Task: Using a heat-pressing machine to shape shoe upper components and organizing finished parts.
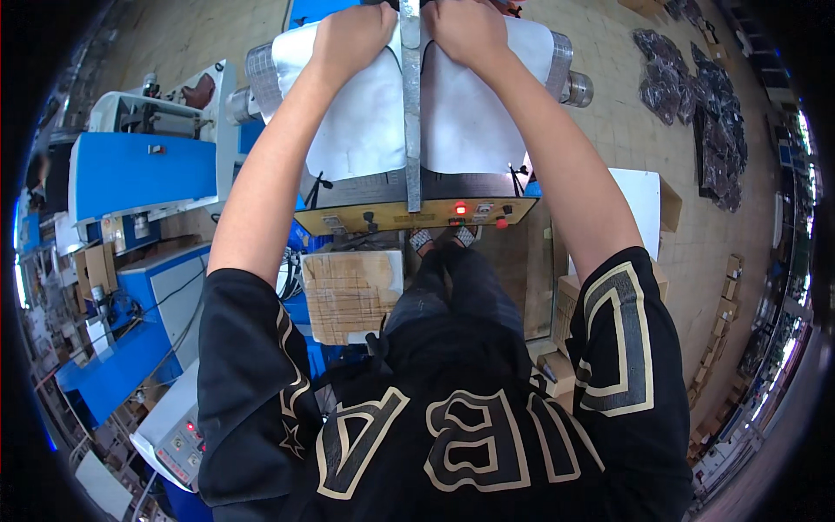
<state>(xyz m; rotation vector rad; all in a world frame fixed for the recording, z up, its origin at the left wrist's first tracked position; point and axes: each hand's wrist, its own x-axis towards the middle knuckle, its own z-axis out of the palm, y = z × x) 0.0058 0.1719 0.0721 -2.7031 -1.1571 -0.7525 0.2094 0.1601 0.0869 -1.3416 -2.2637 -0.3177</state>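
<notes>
Both arms reach straight ahead to the top edge of the view, over a machine with two white cloth-covered pads. My left hand (355, 39) is closed above the left white pad (357, 122), close beside an upright grey metal bar (413, 113). On the bar's other side, my right hand (467, 33) is likewise closed above the right white pad (474, 122). The fingers curl away from view at the edge, so whatever they grip is hidden. A thin dark cord runs down beside each hand.
Below the pads is a yellowish control panel (348, 220) with knobs and a lit red display. Metal cylinders (577, 89) flank the machine. A blue and white machine (143, 177) stands left; a worn taped board (350, 297) lies near my legs. Dark plastic-wrapped bundles (665, 78) lie on the floor at right.
</notes>
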